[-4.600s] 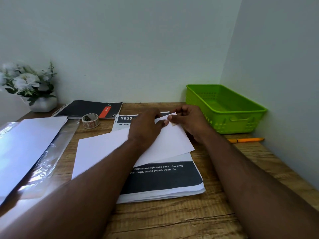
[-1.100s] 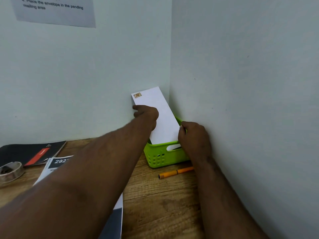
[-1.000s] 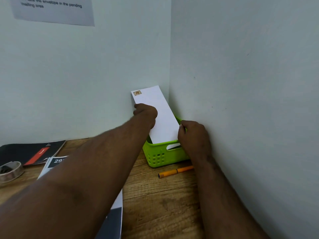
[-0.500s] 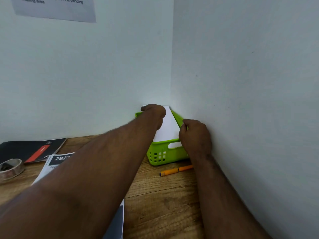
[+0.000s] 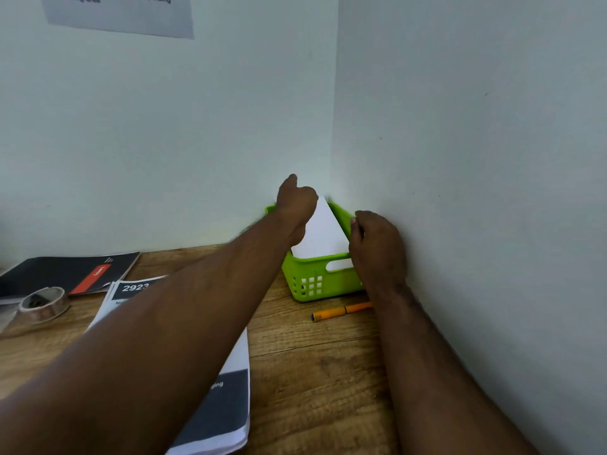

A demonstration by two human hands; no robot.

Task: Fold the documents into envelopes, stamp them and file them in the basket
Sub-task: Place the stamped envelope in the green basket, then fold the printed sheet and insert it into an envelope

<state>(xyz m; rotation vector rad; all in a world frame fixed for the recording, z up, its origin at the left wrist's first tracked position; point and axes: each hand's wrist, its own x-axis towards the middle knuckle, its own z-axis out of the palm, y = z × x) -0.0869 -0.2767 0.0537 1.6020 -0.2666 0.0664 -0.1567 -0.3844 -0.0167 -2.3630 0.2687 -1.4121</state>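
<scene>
A white envelope (image 5: 323,231) lies slanted inside the green basket (image 5: 315,285), which sits in the corner where the two walls meet. Its far end pokes just above the rim. My left hand (image 5: 295,201) hovers over the envelope's far left part with its thumb raised. The back of that hand hides its fingers, so contact with the envelope is unclear. My right hand (image 5: 377,247) curls around the basket's near right rim, thumb beside the envelope's right edge. A stack of printed documents (image 5: 230,405) lies on the wooden desk under my left forearm.
An orange pen (image 5: 341,311) lies just in front of the basket. A tape roll (image 5: 42,303) and a black notebook (image 5: 65,274) sit at the far left. A printed note (image 5: 121,14) hangs on the back wall. The right wall runs close along my right arm.
The stamped envelope, held upright over the basket a second ago, has been lowered to lie inside it. My left hand has lifted slightly off its far end. My right hand stayed on the basket.
</scene>
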